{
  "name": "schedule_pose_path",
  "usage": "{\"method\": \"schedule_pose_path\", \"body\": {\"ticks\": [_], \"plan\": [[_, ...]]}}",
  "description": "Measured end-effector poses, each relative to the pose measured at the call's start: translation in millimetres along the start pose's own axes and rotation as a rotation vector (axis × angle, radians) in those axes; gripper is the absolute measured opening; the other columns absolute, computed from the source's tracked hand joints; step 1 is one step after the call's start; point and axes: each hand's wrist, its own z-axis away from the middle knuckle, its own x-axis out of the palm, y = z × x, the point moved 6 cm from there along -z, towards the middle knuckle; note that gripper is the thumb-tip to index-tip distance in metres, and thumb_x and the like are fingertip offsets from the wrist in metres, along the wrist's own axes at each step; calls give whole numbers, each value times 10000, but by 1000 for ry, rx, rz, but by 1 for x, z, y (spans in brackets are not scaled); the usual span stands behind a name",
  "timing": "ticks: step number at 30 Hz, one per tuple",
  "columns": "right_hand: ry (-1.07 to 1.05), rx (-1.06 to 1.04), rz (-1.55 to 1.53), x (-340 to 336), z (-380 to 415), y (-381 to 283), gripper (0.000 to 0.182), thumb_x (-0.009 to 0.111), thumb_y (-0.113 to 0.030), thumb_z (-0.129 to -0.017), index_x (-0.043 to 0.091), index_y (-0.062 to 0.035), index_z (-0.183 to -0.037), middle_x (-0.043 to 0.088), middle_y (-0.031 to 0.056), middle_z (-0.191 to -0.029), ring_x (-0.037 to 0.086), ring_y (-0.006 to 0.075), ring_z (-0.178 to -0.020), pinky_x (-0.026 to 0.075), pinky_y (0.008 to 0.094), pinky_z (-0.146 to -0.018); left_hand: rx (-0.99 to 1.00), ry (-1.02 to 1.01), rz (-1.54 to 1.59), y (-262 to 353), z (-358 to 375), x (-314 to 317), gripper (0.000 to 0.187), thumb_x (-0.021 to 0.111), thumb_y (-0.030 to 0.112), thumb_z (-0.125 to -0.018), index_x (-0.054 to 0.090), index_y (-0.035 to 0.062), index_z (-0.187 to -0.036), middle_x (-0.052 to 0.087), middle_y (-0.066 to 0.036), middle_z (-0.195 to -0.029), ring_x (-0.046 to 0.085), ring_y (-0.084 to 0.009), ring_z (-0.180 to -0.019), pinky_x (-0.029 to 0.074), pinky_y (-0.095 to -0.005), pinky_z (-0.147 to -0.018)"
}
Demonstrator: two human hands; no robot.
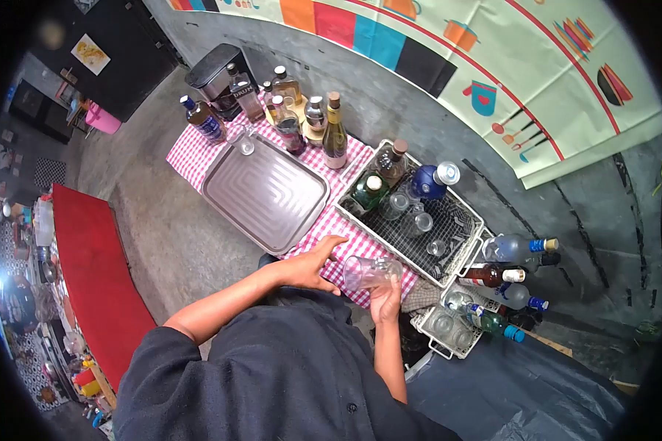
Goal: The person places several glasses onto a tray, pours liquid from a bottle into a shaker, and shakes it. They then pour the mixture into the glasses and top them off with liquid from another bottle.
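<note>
My right hand (385,300) is wrapped round a clear drinking glass (362,272), held on its side with the wide end toward my left hand. Thumb and fingers of my left hand (310,266) are spread, with nothing in them, a short gap from the glass. Below both hands lies a pink-and-white checked cloth (357,234). A brown metal tray (266,192) rests on that cloth, just beyond my left hand. Past the glass stands a white wire basket (456,275) holding several bottles and small clear glasses (422,223).
Several bottles (335,136) and a black bin-like container (217,70) line the table's far side. A stemmed glass (247,145) is at the tray's far edge. To the right, a smaller wire basket (449,353) holds glasses beside several bottles (507,248). A grey wall (419,117) rises behind.
</note>
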Motion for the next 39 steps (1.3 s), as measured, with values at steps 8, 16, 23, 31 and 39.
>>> {"method": "schedule_pose_path", "body": {"ticks": [8,16,23,31,39], "plan": [[-1,136,-17,70,-12,44,514,476,-449,-970,465,-80,-1328,590,82,-1238,600,209,-1089,504,383,-914,115,-131,-46,-1,8,-38,938,830,225,-702,262,21,-1421,357,-182,-1381,399,-352,-1303,380,-425,-1069],[67,187,-90,135,-45,108,508,423,-463,-994,480,-51,-1286,641,103,-1159,652,210,-1003,557,350,-805,173,-42,-56,-37,31,-123,817,820,227,-700,357,63,-1353,428,-156,-1280,531,-346,-1157,456,-429,-957],[84,290,106,209,-59,163,573,370,-518,-997,502,-21,-1250,665,159,-1075,681,221,-897,576,353,-761,192,27,-44,-85,68,-197,807,819,238,-662,399,55,-1326,480,-145,-1195,580,-333,-1046,482,-422,-885],[156,138,723,248,-59,199,437,482,-318,-990,455,-36,-1321,591,136,-1212,652,206,-953,542,336,-803,193,97,-94,-114,117,-254,775,807,277,-664,453,27,-1306,512,-138,-1120,586,-294,-952,490,-399,-824],[-113,-253,1430,302,-35,202,592,631,-121,-876,358,-18,-1391,520,196,-1241,625,291,-1039,514,392,-859,157,202,-171,-128,145,-256,788,817,283,-655,455,23,-1304,549,-169,-1214,549,-350,-1150,454,-416,-964]]}}
